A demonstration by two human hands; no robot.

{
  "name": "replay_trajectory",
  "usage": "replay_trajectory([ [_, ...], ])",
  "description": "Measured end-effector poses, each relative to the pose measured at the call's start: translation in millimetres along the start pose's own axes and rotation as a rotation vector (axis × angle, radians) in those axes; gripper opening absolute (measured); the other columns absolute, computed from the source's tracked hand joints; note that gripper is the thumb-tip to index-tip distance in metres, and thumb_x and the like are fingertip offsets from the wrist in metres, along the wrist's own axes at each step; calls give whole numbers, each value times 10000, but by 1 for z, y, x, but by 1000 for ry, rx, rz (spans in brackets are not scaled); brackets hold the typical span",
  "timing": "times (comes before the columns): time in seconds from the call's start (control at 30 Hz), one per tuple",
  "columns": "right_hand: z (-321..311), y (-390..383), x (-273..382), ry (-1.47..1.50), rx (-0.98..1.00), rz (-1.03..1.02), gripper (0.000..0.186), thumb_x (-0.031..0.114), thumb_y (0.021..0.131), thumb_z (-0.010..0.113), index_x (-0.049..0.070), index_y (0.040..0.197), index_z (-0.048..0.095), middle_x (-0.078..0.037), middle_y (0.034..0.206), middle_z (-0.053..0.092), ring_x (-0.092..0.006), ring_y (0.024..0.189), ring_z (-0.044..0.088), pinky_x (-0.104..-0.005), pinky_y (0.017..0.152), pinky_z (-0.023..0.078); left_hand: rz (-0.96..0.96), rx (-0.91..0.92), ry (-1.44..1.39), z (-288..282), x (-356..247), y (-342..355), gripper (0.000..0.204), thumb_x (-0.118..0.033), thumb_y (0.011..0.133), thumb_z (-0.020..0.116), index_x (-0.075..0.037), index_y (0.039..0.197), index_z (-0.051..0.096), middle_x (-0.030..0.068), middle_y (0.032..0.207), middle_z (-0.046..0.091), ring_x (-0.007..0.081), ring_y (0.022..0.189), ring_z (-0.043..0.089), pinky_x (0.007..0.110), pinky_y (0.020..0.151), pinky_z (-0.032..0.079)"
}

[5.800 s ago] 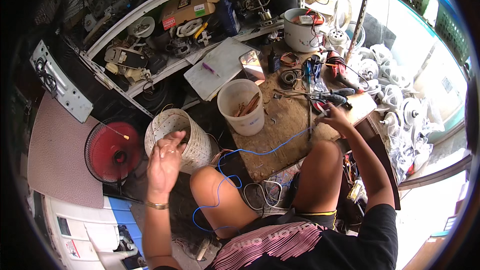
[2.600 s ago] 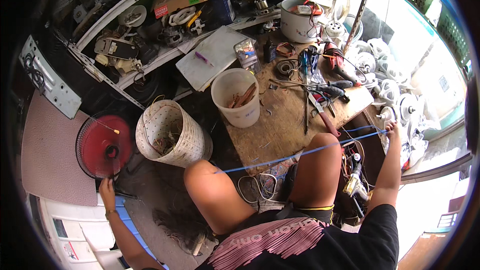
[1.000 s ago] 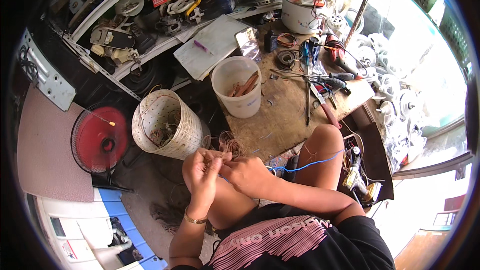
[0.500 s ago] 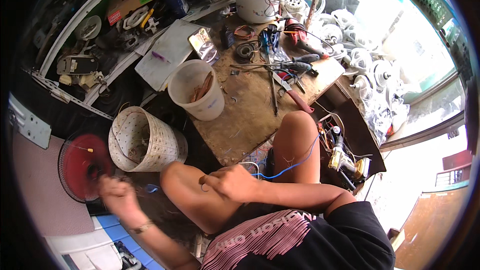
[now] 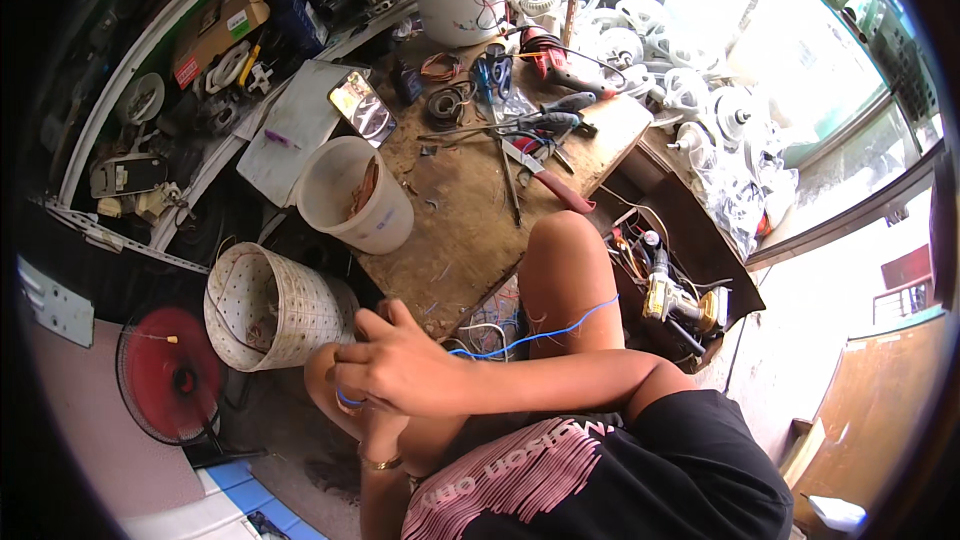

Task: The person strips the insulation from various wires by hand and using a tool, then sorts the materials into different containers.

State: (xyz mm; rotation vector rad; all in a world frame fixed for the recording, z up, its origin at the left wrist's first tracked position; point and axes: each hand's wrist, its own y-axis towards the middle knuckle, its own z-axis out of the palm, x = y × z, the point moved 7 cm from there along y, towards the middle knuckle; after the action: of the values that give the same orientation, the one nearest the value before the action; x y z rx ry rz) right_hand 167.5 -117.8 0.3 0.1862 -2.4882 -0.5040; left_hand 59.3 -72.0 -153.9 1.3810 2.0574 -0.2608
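A thin blue wire [image 5: 541, 334] runs from beside my right knee across my lap to my right hand [image 5: 400, 365]. That hand is closed on it, knuckles up, above my left knee. A short blue bend of the wire shows under the fingers. My left hand [image 5: 381, 430], with a gold-coloured band at its wrist, comes up beneath the right hand and meets it. Its fingers are hidden there, so what they hold cannot be seen.
A wooden worktop [image 5: 455, 210] ahead bears a translucent bucket [image 5: 385, 230] with copper-coloured scraps, pliers [image 5: 545, 180], a phone [image 5: 362, 108] and a red power tool [image 5: 550, 55]. To the left stand a patterned bin [image 5: 310, 325] and a red fan [image 5: 165, 370]. A cordless drill [image 5: 670, 300] lies at right.
My left hand has come in from the far left and now meets my right hand. The right hand has shifted left, and the blue wire stretches further with it. The view has turned somewhat.
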Motion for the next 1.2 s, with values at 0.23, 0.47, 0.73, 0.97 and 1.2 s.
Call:
replay_trajectory([
  [0.23, -109, -64, -82, 282, -291, 204, 421, 226, 852, 597, 42, 1228, 551, -183, 1203, 514, -335, 1053, 522, -403, 908, 419, -454, -401, -1270, -49, -11, 74, 199, -248, 958, 547, -77, 1058, 525, -41, 807, 476, 33, 640, 428, 178, 542, 353],
  [0.47, -84, -183, -111, -432, -36, 314, 289, 175, 699, 650, 117, 982, 654, -52, 1017, 556, -296, 992, 478, -421, 835, 386, -620, -350, -1217, -51, 19, 83, 199, -236, 962, 540, -55, 1043, 525, -75, 622, 318, 15, 494, 291, 179, 431, 235],
  [0.73, -89, -180, -123, 13, -297, 510, 115, 88, 699, 703, 59, 774, 621, -90, 667, 588, -286, 638, 559, -367, 650, 439, -263, -1216, -990, -141, 37, 43, 286, -137, 967, 487, -20, 1227, 516, -46, 732, 365, 46, 564, 296, 196, 527, 299],
  [0.97, -99, -164, -106, 28, -311, 573, 88, 72, 722, 697, 57, 776, 629, -98, 644, 600, -282, 584, 566, -357, 622, 445, 133, -403, 173, -111, -106, 74, 356, -264, 867, 634, -2, 1108, 620, 64, 747, 515, 171, 671, 492, 286, 648, 418],
  [1.2, -107, -143, -86, 43, -360, 493, 116, 96, 725, 700, 38, 725, 599, -132, 634, 608, -319, 590, 605, -387, 579, 473, -32, -76, -710, -27, -114, 100, 418, -224, 804, 739, 24, 1116, 615, 33, 703, 497, 83, 598, 449, 200, 553, 392],
])
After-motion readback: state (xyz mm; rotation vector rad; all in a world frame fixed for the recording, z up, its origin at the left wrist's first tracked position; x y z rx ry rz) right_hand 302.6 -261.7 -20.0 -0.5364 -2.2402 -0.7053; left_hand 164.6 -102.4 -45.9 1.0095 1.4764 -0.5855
